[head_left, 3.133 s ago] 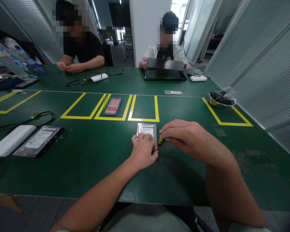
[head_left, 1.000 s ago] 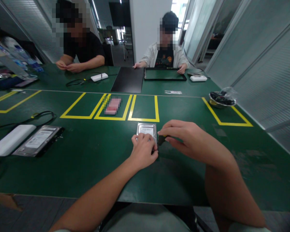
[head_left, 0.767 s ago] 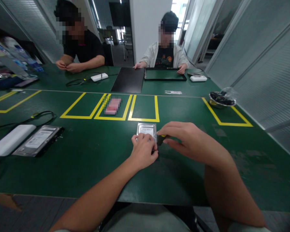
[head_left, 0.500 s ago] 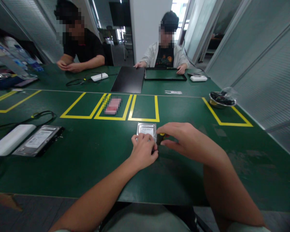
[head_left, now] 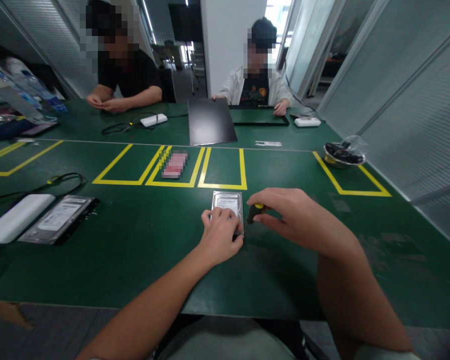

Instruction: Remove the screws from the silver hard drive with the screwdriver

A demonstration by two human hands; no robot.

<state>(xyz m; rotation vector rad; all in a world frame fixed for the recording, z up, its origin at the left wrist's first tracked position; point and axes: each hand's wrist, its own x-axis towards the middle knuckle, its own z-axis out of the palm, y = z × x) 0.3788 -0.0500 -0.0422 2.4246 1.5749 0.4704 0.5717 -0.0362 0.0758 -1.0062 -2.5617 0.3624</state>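
Note:
A small silver hard drive (head_left: 227, 199) with a white label lies flat on the green table in front of me. My left hand (head_left: 220, 234) grips its near part with curled fingers, hiding that end. Just right of the drive, my right hand (head_left: 290, 216) pinches a stubby screwdriver (head_left: 254, 214) with a black and yellow handle between thumb and fingers. The screwdriver is tilted, its lower end close to the drive's right near corner. Whether its tip touches the drive I cannot tell.
Left on the table lie a larger hard drive (head_left: 58, 219), a white power strip (head_left: 20, 217) and a black cable. Yellow tape outlines (head_left: 243, 170) run beyond my hands. A bowl (head_left: 344, 156) stands far right. Across, a person holds a dark panel (head_left: 212, 122).
My right hand and the screwdriver have shifted slightly right and tilted, away from the drive's edge. My left hand stays on the drive. The person opposite has raised the dark panel and moved it rightward.

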